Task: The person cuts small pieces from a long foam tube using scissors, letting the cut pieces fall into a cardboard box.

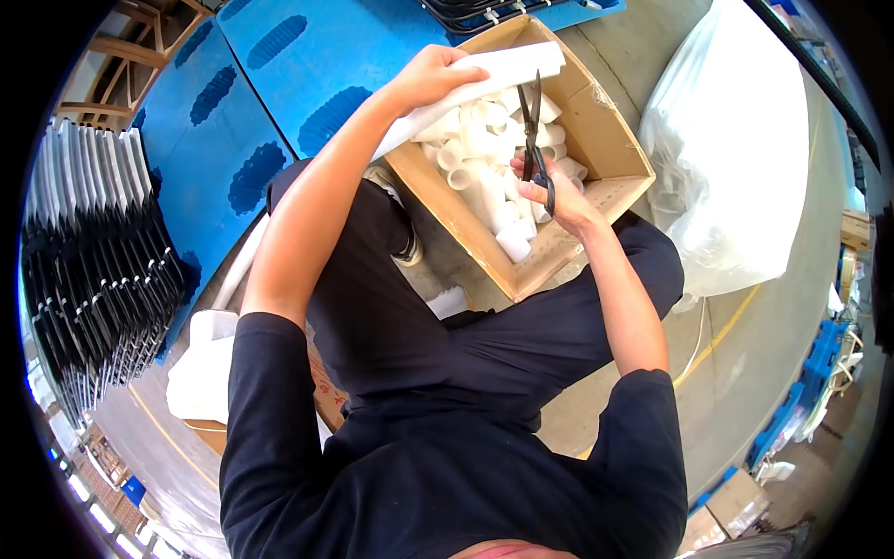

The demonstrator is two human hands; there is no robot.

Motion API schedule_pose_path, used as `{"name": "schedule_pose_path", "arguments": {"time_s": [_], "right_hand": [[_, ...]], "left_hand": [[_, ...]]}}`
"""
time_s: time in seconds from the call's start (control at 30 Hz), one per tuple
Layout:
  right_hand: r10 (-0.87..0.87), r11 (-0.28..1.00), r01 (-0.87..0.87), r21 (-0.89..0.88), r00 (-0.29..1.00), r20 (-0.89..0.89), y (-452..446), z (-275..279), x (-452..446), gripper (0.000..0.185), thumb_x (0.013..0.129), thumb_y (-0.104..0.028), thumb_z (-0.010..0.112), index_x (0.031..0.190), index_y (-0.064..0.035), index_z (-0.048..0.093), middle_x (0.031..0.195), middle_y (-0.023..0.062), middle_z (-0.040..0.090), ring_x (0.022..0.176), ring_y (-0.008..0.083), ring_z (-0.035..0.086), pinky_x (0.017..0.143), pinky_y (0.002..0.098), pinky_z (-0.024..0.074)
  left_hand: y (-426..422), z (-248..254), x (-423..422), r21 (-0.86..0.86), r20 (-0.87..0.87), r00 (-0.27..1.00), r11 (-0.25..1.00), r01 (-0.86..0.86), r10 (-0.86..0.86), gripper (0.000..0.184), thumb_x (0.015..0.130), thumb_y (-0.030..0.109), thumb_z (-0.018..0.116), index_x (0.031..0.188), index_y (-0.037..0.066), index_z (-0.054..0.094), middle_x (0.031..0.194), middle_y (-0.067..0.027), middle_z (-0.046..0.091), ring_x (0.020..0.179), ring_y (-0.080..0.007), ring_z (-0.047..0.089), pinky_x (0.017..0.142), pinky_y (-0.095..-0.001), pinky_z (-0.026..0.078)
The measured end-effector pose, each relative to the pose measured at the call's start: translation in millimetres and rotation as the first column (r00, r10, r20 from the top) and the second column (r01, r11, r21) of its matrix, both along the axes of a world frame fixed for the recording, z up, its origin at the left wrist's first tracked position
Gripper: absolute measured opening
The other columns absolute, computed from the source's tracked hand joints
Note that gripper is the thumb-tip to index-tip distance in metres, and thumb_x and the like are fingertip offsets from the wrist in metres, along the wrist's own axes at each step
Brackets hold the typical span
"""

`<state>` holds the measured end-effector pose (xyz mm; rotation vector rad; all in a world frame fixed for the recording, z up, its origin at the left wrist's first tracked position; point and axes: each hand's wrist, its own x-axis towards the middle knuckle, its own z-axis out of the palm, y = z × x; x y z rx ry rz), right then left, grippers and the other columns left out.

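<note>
left hand (432,80): fingers curled round tube (521,66)
right hand (562,194): fingers wrapped round scissors (532,140)
blades (536,104): parted; may nick me if tube slips

The left arm (319,203) stretches out toward 1 o'clock, ending in the left hand (430,76) at 12 o'clock. The right arm (629,303) angles toward 11 o'clock, its hand (559,191) between 1 and 2 o'clock. Both hands have their fingers (451,56) curled in a grip.

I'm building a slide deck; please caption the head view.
Left hand holding a long white tube, right hand gripping partly open black scissors, above a cardboard box of short white tubes.
</note>
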<state>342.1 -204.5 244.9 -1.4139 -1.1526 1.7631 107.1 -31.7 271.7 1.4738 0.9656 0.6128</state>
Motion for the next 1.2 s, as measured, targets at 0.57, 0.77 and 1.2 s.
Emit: {"name": "schedule_pose_path", "arguments": {"time_s": [0.57,0.77,1.2], "right_hand": [[0.012,1.000,-0.014,0.012,0.989,0.145,7.9,-1.5,-4.7,0.095,0.069,-0.045,0.085,0.135,0.0042,0.037,0.125,0.0121,0.048,0.114,0.0203,0.047,0.096,0.0317,0.0422],[-0.026,0.999,0.023,0.031,0.995,0.097,8.2,-1.7,-6.1,0.095,0.066,-0.045,0.087,0.132,0.0048,0.039,0.114,0.0097,0.047,0.100,0.0163,0.051,0.085,0.0290,0.0482],[-0.038,0.999,0.034,0.036,0.993,0.111,10.1,-2.3,-7.7,0.088,0.069,-0.044,0.085,0.128,0.0034,0.042,0.111,0.0079,0.050,0.094,0.0142,0.053,0.081,0.0274,0.0474]], "left_hand": [[-12.0,5.6,9.8,0.241,-0.226,0.972,0.964,0.116,-0.060,0.036,0.081,0.036,0.070,0.091,0.001,0.071,0.074,-0.0062,0.066,0.069,-0.0126,0.059,0.068,-0.0308,0.049],[-13.3,3.9,11.4,0.237,-0.199,0.979,0.967,0.099,-0.052,0.037,0.082,0.037,0.070,0.092,0.001,0.071,0.074,-0.0066,0.066,0.070,-0.0128,0.060,0.068,-0.0306,0.049],[-16.0,10.5,13.1,0.199,-0.192,0.973,0.966,0.164,-0.126,0.033,0.087,0.032,0.065,0.097,0.001,0.069,0.074,-0.0009,0.062,0.069,-0.0078,0.054,0.066,-0.0269,0.045]]}}
